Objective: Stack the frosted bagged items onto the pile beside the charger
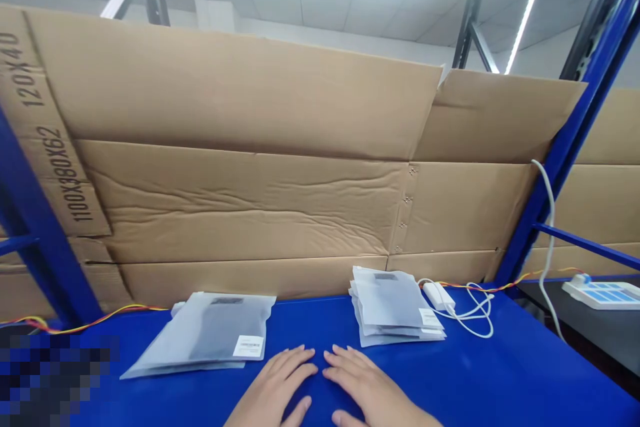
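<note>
My left hand [278, 388] lies on the blue tabletop [320, 325] with its fingers stretched out and holds nothing. Beside it, a short gap away, my right hand [369, 386] rests the same way, fingers apart and nothing in them. Just beyond my left hand is a stack of frosted plastic bags [200, 330], the top one with a white barcode label [249, 346] and something dark inside. A smaller pile of frosted bags [393, 304] lies past my right hand, also labelled. What the bags contain cannot be made out.
A white power adapter [439, 297] with a coiled white cable [483, 320] sits right of the smaller pile. Cardboard [250, 204] walls off the back between blue posts [565, 140]. Red and yellow wires [117, 311] run along the rear edge. A white device [605, 295] stands far right.
</note>
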The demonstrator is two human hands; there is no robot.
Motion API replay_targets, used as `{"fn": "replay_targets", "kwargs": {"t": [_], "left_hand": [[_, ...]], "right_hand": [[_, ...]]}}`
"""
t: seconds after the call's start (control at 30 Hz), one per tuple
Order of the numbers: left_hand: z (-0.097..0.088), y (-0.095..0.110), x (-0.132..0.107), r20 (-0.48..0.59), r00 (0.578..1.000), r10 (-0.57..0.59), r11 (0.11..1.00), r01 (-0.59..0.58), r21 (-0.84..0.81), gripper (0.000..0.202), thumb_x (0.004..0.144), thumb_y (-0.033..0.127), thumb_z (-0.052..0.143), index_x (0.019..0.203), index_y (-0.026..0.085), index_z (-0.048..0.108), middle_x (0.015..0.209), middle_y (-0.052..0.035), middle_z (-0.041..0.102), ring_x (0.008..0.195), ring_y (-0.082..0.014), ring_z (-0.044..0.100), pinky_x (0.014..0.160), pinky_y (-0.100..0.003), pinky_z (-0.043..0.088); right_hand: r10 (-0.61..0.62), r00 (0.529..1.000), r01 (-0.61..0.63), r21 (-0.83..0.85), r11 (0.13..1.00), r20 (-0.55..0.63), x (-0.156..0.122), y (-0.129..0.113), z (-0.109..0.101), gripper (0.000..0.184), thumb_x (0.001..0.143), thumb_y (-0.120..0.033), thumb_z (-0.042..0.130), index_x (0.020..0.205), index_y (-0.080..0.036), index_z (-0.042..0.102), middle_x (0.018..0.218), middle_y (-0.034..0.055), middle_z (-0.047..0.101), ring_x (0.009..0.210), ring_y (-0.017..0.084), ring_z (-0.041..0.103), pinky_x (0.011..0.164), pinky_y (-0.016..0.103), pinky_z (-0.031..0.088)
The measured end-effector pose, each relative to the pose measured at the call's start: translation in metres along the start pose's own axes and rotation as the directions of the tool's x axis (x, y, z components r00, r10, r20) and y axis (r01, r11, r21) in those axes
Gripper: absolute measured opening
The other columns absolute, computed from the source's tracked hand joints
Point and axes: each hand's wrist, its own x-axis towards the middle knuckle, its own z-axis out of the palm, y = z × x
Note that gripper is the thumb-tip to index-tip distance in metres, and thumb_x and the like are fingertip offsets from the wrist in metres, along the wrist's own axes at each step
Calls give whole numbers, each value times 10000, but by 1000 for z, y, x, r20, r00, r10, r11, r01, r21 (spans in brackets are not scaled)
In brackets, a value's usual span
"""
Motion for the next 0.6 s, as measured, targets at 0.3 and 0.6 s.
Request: {"fn": "replay_targets", "kwargs": {"t": [0.3, 0.6], "left_hand": [[-65, -82, -10, -308, 850, -427, 877, 472, 86, 371, 986, 442, 410, 1165, 214, 641, 1270, -96, 701, 1239, -300, 604, 1120, -471, 423], [-95, -158, -39, -249, 512, -822, 530, 848, -6, 679, 847, 586, 547, 1308, 87, 544, 1178, -233, 701, 1156, -481, 627, 953, -564, 478]], "right_hand": [[-10, 999, 12, 43, 999, -46, -6, 3, 2, 576, 918, -391, 626, 1469, -290, 491, 1599, 50, 395, 1496, 299, 323, 1238, 528, 256], [-7, 999, 9, 59, 998, -47, -8, 5, 1, 570, 919, -420, 615, 1465, -314, 491, 1601, 49, 399, 1499, 301, 316, 1231, 550, 257]]}}
